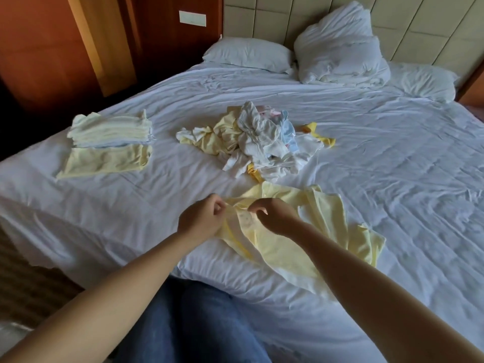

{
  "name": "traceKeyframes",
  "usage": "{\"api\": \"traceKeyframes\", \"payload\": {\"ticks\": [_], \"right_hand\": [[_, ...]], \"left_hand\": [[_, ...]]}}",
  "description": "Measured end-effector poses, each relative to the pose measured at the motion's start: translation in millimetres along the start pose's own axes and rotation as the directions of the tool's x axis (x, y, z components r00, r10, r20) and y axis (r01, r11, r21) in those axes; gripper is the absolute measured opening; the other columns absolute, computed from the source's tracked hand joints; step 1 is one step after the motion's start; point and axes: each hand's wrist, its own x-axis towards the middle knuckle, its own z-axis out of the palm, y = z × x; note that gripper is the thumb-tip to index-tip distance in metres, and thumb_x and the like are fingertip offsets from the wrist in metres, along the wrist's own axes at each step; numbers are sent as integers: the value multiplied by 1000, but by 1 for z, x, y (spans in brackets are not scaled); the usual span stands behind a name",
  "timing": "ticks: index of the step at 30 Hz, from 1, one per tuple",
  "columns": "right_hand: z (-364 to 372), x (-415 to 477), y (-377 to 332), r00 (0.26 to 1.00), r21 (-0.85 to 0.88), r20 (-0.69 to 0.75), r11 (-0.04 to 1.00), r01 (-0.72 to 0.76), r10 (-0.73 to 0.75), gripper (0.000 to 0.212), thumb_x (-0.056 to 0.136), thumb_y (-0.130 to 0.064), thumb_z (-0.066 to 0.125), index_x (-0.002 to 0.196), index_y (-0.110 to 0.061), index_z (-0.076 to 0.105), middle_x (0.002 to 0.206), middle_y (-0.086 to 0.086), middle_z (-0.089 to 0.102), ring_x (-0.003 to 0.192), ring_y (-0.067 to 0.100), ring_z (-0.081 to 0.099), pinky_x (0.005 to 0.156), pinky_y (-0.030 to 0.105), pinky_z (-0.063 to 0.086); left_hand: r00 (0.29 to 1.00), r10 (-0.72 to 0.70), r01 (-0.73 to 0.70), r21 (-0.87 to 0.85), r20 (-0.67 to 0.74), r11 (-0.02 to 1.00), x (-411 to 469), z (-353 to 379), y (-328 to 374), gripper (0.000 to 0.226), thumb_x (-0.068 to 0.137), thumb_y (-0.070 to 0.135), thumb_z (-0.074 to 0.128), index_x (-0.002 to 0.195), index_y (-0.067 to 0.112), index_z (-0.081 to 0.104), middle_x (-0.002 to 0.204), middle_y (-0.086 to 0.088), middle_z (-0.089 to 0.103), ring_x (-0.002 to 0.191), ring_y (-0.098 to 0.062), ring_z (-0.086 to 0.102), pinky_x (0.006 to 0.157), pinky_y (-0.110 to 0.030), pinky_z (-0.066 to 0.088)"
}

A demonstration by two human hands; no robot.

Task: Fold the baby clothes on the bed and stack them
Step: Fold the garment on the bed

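Observation:
A pale yellow baby garment (pixel 324 218) lies spread on the white bed sheet (pixel 392 166) in front of me. My left hand (pixel 200 218) pinches its upper left edge, and my right hand (pixel 277 216) pinches the cloth right beside it near the neckline. Behind the garment sits a loose pile of unfolded baby clothes (pixel 256 140) in white, yellow, blue and pink. At the left of the bed stands a stack of folded clothes (pixel 110 132), with a folded yellow piece (pixel 104 161) lying in front of it.
Two pillows (pixel 248 55) and a bunched white duvet (pixel 337 51) lie against the padded headboard. The bed's left edge drops off beside a wooden wall. My knee in blue jeans (pixel 199 320) rests at the bed's near edge.

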Motion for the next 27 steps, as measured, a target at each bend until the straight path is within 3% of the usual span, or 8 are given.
{"api": "traceKeyframes", "payload": {"ticks": [4, 7, 10, 13, 18, 21, 24, 27], "right_hand": [[-17, -35, 45, 973, -119, -67, 967, -226, 219, 31, 87, -22, 54, 115, -28, 67, 120, -3, 67, 111, 20, 61, 86, 29, 48], [-25, -60, 73, 929, -183, -64, 911, -371, 365, 32, 82, -39, 64, 112, -26, 61, 116, -4, 62, 109, 21, 59, 82, 30, 49], [-21, -75, 88, 916, -197, -71, 895, -401, 395, 57, 71, -55, 73, 116, -26, 54, 120, -6, 54, 115, 17, 52, 85, 32, 47], [-16, -79, 95, 920, -145, -119, 910, -388, 373, 50, 71, -47, 75, 111, -24, 54, 118, -6, 52, 114, 16, 51, 81, 31, 47], [-20, -78, 100, 927, -132, -150, 923, -362, 343, 9, 74, -26, 70, 81, -22, 66, 99, -4, 56, 99, 17, 56, 68, 26, 43], [-24, -76, 100, 923, -9, -130, 930, -366, 362, 7, 74, -29, 73, 76, -24, 69, 94, -7, 56, 90, 15, 58, 67, 25, 43], [-32, -78, 104, 941, 187, -64, 930, -316, 332, 9, 73, -27, 77, 73, -27, 67, 100, -6, 66, 88, 14, 64, 74, 26, 50], [-38, -85, 107, 971, 266, 31, 934, -237, 238, 10, 73, -18, 77, 73, -26, 69, 105, -2, 72, 95, 16, 67, 85, 29, 53]], "left_hand": [[979, 160, -153, -59, 123, 986, -3, 34, 46, 17, 91, 29, 55, 104, 31, 66, 89, 16, 63, 91, -9, 62, 71, -25, 45], [940, 240, -242, -22, 243, 970, -1, 65, 72, 23, 93, 31, 52, 109, 31, 68, 108, 14, 68, 100, -9, 62, 85, -28, 50], [897, 254, -293, 56, 361, 955, 2, 94, 86, 27, 95, 31, 49, 115, 30, 67, 122, 11, 65, 110, -15, 61, 90, -31, 50], [888, 232, -298, 110, 398, 948, 6, 114, 93, 25, 94, 30, 51, 115, 26, 65, 127, 7, 63, 112, -18, 60, 89, -28, 49], [913, 123, -170, 90, 390, 981, 19, 122, 103, 35, 93, 35, 50, 125, 25, 62, 131, 3, 61, 118, -21, 58, 97, -32, 47], [914, 69, -97, 50, 399, 994, 29, 126, 110, 39, 94, 39, 52, 128, 21, 58, 135, 0, 59, 120, -21, 56, 100, -35, 46], [921, -15, 53, -86, 390, 995, 36, 132, 121, 63, 96, 39, 53, 150, 17, 30, 142, -7, 51, 124, -26, 53, 102, -37, 45], [929, -70, 153, -204, 364, 967, 41, 138, 131, 78, 95, 41, 56, 155, 16, 12, 148, -9, 43, 129, -29, 48, 103, -35, 40]]}}
